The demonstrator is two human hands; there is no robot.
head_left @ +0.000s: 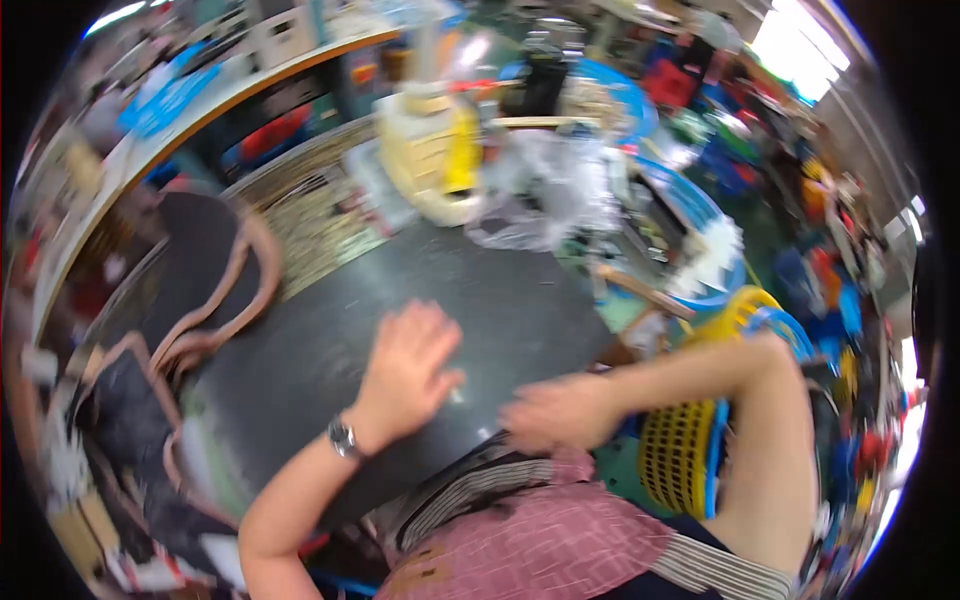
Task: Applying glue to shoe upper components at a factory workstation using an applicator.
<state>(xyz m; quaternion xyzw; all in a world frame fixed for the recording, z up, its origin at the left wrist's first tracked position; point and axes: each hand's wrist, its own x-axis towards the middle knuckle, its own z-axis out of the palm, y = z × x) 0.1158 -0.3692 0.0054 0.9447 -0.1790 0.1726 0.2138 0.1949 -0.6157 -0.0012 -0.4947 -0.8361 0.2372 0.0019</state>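
Observation:
My left hand (413, 362), with a watch (342, 437) on its wrist, is over the dark tabletop (330, 380). Its fingers are stretched out and the thumb stands apart; nothing is in it. Close to the table's near edge is my right hand (560, 412), in front of my pink apron (540, 545). Motion smears its fingers, so what they do does not show. Beyond the hands stands a cream-coloured fixture (420, 160) with a yellow piece (461, 150). Crumpled clear plastic (545, 190) lies beside it.
A dark bag with a pinkish-brown strap (262, 265) lies at the left. By my right arm stands a yellow basket (672, 455). A blue round basket (735, 285) holds white pieces at the far right. A long shelf (230, 95) runs along the far left.

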